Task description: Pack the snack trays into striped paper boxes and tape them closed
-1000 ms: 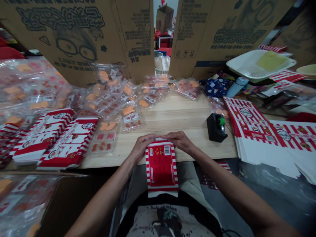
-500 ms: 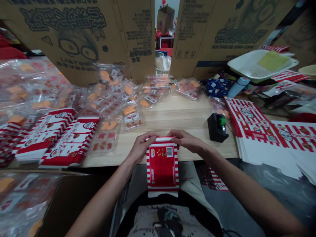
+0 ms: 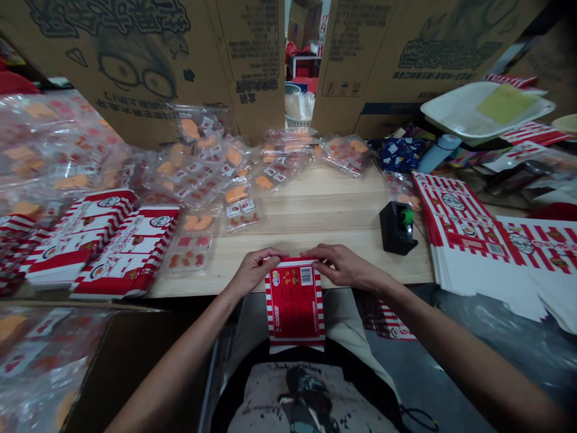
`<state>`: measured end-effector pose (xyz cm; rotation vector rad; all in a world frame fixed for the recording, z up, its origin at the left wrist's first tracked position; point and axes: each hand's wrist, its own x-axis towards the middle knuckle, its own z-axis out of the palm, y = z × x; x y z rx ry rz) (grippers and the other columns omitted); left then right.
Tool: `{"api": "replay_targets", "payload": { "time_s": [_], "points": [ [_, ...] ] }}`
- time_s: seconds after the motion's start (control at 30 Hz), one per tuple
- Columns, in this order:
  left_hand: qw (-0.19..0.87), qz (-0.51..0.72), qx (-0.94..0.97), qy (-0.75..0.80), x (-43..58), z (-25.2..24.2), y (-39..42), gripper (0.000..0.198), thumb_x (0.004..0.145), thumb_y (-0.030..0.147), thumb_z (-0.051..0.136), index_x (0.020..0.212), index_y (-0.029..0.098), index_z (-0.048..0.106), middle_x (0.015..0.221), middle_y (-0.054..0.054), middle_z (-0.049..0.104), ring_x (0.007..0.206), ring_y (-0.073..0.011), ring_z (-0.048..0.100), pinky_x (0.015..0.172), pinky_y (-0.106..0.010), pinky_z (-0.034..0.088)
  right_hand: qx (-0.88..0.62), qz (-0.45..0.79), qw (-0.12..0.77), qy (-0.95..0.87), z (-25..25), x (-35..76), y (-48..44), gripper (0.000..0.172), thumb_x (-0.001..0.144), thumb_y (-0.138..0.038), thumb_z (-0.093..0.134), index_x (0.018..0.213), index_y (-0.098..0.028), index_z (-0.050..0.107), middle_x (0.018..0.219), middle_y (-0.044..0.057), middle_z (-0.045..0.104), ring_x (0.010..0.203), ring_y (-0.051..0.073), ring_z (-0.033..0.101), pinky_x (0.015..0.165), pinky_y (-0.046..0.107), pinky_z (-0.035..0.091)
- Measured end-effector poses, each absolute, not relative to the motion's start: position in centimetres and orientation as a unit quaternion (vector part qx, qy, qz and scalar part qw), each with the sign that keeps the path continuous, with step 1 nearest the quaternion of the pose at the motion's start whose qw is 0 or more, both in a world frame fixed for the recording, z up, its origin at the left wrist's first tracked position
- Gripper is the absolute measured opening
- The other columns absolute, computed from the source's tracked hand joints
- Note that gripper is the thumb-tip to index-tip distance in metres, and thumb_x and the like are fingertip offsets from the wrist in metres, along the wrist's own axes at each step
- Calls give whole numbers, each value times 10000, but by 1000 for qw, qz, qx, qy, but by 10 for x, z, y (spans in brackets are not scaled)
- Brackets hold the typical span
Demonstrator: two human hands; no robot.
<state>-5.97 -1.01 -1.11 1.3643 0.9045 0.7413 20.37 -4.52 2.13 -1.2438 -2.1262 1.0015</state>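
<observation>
In the head view, a red and white box sits at the bottom middle, over the near edge of the table. Its long side points at the person's belly. The left hand and right hand pinch its far end, one at each corner, equally near it.

**Wooden table with packed goods and flat cartons**
Clear plastic packs of orange pieces are spread along the far side, flat striped red-and-white cartons are stacked at left, a black tape dispenser is placed at right, and large cardboard boxes are stood behind.
</observation>
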Motion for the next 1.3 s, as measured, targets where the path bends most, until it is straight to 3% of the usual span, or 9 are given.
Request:
{"api": "replay_targets", "payload": {
  "time_s": [0.17,0.27,0.43,0.53,0.63,0.93,1.03,1.13,1.3],
  "points": [
    [619,332,573,422,-61,-10,-13,338,711,429,867,957,201,821,945,-65,787,851,-215,704,809,-307,544,-501,356,363,-700,7,188,-63,269,926,-184,528,1118,-215,715,1035,87,739,871,200,676,756,336,534],
    [599,387,563,418,-55,24,-9,310,722,421,864,930,196,820,878,-57,769,764,-189,681,729,-289,537,-498,331,454,-661,29,181,-63,203,955,-222,541,1081,-221,700,1012,67,732,876,193,678,745,322,536],
    [405,465,729,297,-39,123,4,177,865,364,748,901,200,802,865,-53,728,808,-194,656,748,-307,523,-424,137,547,-708,107,191,-55,242,968,-177,551,1117,-283,710,1078,52,695,984,209,663,858,361,529],
    [277,501,778,258,-27,147,7,100,901,290,713,943,213,761,917,-38,732,836,-189,666,771,-308,523,-397,135,558,-716,129,198,-48,260,955,-197,565,1173,-289,673,1135,56,660,1041,219,638,890,365,513],
    [179,524,801,229,-15,127,8,239,880,221,743,1114,235,697,995,-29,748,894,-190,694,821,-301,538,-401,265,560,-675,119,200,-39,356,951,-281,568,1306,-264,559,1105,56,652,1010,220,629,872,358,507],
    [100,401,892,183,-17,28,2,520,943,211,665,1431,215,485,1219,-131,704,1118,-249,683,950,-393,561,-455,310,416,-724,35,208,-28,85,838,-181,619,912,-212,591,1047,63,630,1012,228,592,918,374,476],
    [88,361,914,163,-23,-14,-4,418,969,174,608,1380,191,537,1196,-151,699,1099,-242,683,923,-393,575,-477,245,347,-769,-9,207,-36,162,762,-79,601,870,-199,602,1273,143,574,1219,293,535,1024,474,460],
    [119,344,916,169,-24,-50,-8,254,981,161,570,1226,164,639,1157,-164,701,1074,-242,686,901,-397,580,-497,194,308,-788,-47,203,-43,193,746,-46,596,891,-166,638,1530,208,402,1442,363,361,1120,575,381],
    [149,293,922,203,-24,-66,-4,192,1000,220,539,1098,165,695,1171,-164,692,1089,-241,666,938,-418,564,-527,213,245,-786,-65,206,-37,116,802,-80,644,857,-164,702,1610,156,363,1515,381,265,1179,622,290]
  ]
}}
